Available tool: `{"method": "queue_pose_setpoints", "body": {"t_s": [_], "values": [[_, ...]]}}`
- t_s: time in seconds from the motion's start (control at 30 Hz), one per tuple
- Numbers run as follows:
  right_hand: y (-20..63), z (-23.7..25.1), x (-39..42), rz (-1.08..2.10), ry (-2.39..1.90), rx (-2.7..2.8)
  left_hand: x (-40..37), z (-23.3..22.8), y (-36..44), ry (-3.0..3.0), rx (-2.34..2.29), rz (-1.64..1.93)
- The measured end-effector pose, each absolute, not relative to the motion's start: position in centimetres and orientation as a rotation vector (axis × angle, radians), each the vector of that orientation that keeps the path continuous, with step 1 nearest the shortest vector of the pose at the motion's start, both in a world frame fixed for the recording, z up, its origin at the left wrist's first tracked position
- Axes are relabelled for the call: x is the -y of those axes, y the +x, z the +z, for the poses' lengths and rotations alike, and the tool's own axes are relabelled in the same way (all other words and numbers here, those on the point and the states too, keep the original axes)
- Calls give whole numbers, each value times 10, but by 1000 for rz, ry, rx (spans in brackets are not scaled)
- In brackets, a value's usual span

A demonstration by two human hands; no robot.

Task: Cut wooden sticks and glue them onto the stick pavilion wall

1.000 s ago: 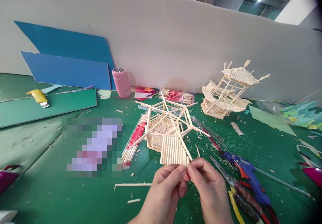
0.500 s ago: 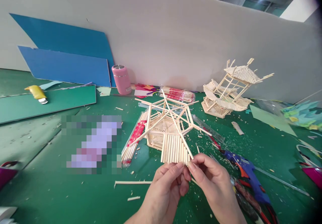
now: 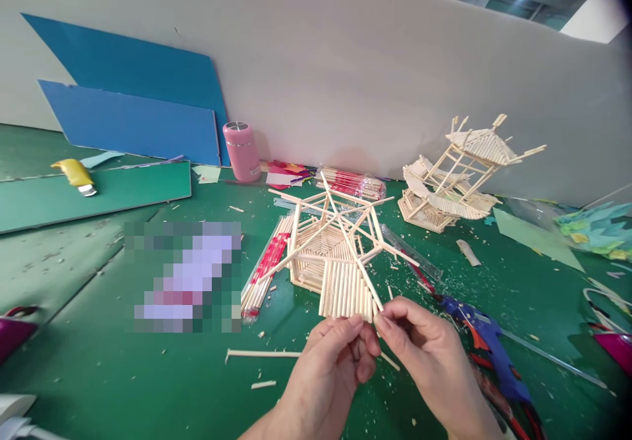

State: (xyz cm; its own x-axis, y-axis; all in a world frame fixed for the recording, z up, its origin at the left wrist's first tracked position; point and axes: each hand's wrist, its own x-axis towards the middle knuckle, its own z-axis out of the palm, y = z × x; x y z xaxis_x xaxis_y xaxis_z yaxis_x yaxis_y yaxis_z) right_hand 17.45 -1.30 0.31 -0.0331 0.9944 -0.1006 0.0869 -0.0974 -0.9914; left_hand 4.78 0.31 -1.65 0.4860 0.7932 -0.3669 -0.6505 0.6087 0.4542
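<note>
A six-sided model pavilion (image 3: 316, 275) built of thin wooden sticks stands on the green table in front of me. Long sticks cross over its top, and a slatted panel of sticks (image 3: 345, 288) slopes down from its near side. My left hand (image 3: 336, 361) pinches the lower edge of that panel between thumb and fingers. Close beside it, my right hand (image 3: 419, 348) has thumb and forefinger pressed together at the panel's right corner, by the end of a long roof stick (image 3: 369, 284). Whether a small piece sits between the right fingertips is hidden.
A blue glue gun (image 3: 486, 334) lies to the right, near loose sticks and scraps. Bagged sticks (image 3: 266, 262) lie left of the model. Behind are a pink flask (image 3: 241, 153), another stick pavilion (image 3: 449, 176) and blue boards (image 3: 143, 124). A yellow cutter (image 3: 74, 173) rests far left.
The view has shifted slightly. Both hands stay at the panel's lower edge; the right hand has moved a little away to the right. The model stands as before.
</note>
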Motion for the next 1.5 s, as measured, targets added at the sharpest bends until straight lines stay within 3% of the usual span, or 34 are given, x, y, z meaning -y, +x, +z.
{"method": "queue_pose_setpoints", "body": {"t_s": [1.5], "values": [[170, -5, 16, 1252, -1272, 1174, -2, -16, 48, 290, -602, 897]]}}
